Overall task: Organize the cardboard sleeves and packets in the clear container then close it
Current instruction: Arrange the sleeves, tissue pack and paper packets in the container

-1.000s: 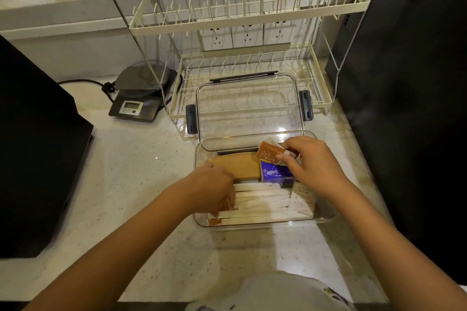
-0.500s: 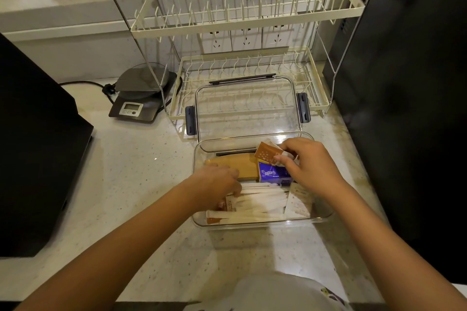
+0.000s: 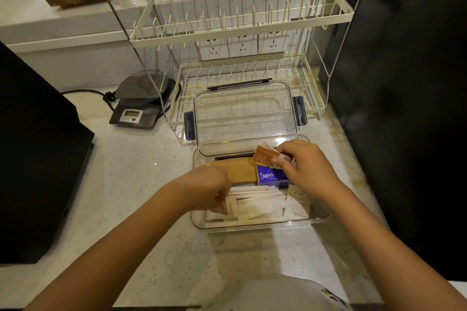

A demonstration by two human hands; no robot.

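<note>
The clear container [image 3: 321,219] stands open on the counter, its clear lid [image 3: 245,113] leaning back against the dish rack. Inside lie brown cardboard sleeves [image 3: 240,171] at the back left, a purple packet [image 3: 271,175] beside them, and several white paper packets [image 3: 260,203] across the front. My left hand [image 3: 204,188] is inside the container's left end, fingers pinched on a small brown-edged packet [image 3: 223,206]. My right hand [image 3: 307,168] is over the back right corner, holding an orange dotted packet [image 3: 262,156] tilted up above the purple one.
A two-tier cream dish rack [image 3: 242,33] stands right behind the container. A digital scale [image 3: 141,106] with a cable sits at the back left. Black appliances flank the counter on the left [image 3: 38,159] and right [image 3: 404,108].
My left hand has slid a little toward me along the left end onto the white packets. My right hand keeps the orange packet in nearly the same place.
</note>
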